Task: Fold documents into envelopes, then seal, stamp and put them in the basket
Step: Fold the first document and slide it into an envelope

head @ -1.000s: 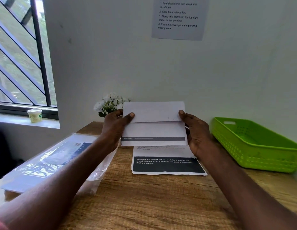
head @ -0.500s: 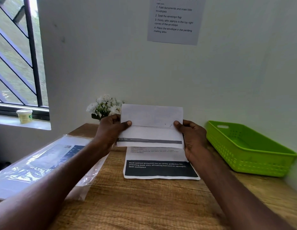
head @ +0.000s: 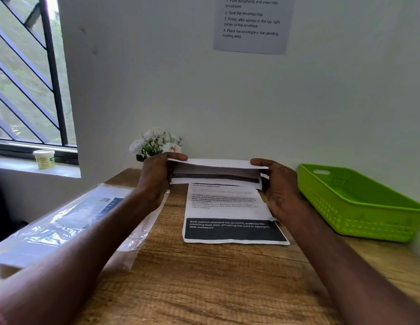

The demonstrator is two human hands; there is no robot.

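Here the person holds a folded document [head: 216,174] in the air above the far part of the wooden desk [head: 204,277], one hand at each end. The left hand [head: 155,177] pinches the left edge, thumb laid over the top panel and fingers curled underneath; the right hand [head: 278,184] pinches the right edge in the same way. The top panel leans forward over the lower part, so the fold looks part-made and not yet creased. To finish it well, the side edges should be squared against each other before any pressure goes on, and the crease then run firmly from the middle outward, best done with the paper laid flat on the desk. A second printed sheet [head: 230,214] lies flat just under the hands and could slip or get caught if the folding comes down on it. No envelope or stamp can be made out for certain; a clear plastic sleeve [head: 63,221] lies under the left forearm. The green basket [head: 359,202] waits at the right, near the wall.
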